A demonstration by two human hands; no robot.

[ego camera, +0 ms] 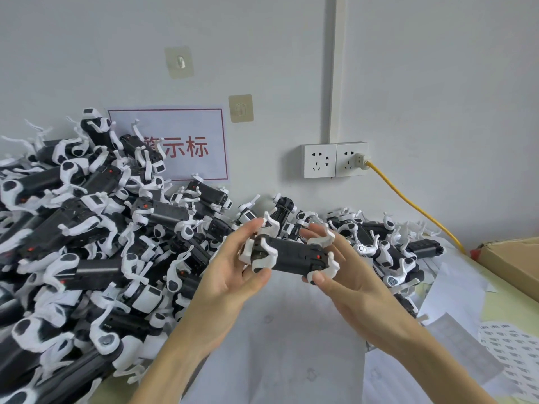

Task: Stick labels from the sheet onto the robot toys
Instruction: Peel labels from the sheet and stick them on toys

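Observation:
A black robot toy point(291, 256) with white legs is held up between both hands in the middle of the view, lying on its side. My left hand point(233, 266) grips its left end, thumb under the white legs. My right hand point(347, 272) holds the right end, thumb on a white leg and fingers behind. A label sheet point(513, 354) with rows of small grey labels lies at the lower right on the table.
A large heap of black-and-white robot toys point(87, 243) fills the left side and runs along the wall to the right. White papers point(277, 345) lie under my arms. A cardboard box point(513, 263) sits at right. A yellow cable point(408, 199) hangs from the wall socket.

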